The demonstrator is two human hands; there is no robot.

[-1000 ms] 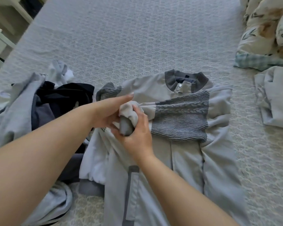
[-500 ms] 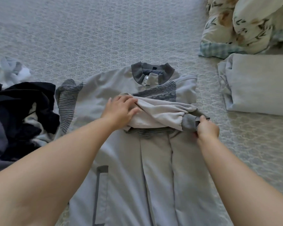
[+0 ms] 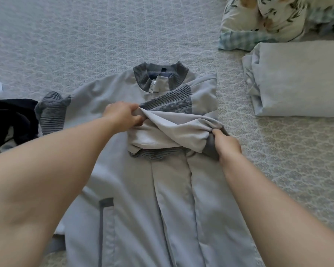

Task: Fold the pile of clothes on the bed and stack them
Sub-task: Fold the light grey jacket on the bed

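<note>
Both hands (image 3: pixel 123 116) (image 3: pixel 227 146) hold jacket (image 3: pixel 172 199) sleeve (image 3: pixel 174 134) crosswise; collar points away.

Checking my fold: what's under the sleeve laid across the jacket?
Under the sleeve lies the jacket chest; its knit panel shows above and below. The middle stays covered.

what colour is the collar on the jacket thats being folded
Dark grey ribbed knit collar, darker than the pale grey jacket; seen in the head view.
</note>
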